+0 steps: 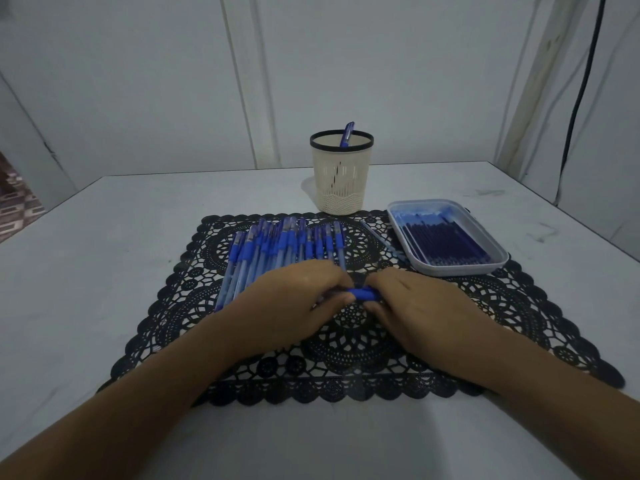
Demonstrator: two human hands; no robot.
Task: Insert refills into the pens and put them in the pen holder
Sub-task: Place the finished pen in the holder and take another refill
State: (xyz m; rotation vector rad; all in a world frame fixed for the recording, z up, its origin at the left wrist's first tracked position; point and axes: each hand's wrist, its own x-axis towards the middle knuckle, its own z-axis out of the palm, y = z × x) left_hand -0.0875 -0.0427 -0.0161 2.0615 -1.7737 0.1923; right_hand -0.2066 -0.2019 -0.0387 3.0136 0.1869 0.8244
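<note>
White surface [104,237] carried a black lace mat [519,306], left hand [294,306] and right hand [422,313] met mid-mat, row of pens [277,244] lay beyond the left hand, refill tray [460,270] sat at right, pen holder [341,181] stood behind with one upright pen [347,135], curled fingers of both hands gripped a blue pen [363,294].

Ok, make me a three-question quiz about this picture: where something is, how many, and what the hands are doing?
1. Where is the tray of refills?
A. on the floor
B. at the right edge of the mat
C. on a shelf

2. How many pens stand in the pen holder?
A. one
B. none
C. five

3. What are the left hand and right hand doing?
A. lying flat
B. waving
C. pinching one blue pen together

Answers: B, it overlaps the mat's right edge; A, one leaning pen shows above the rim; C, both hands' fingers meet on it.
</note>
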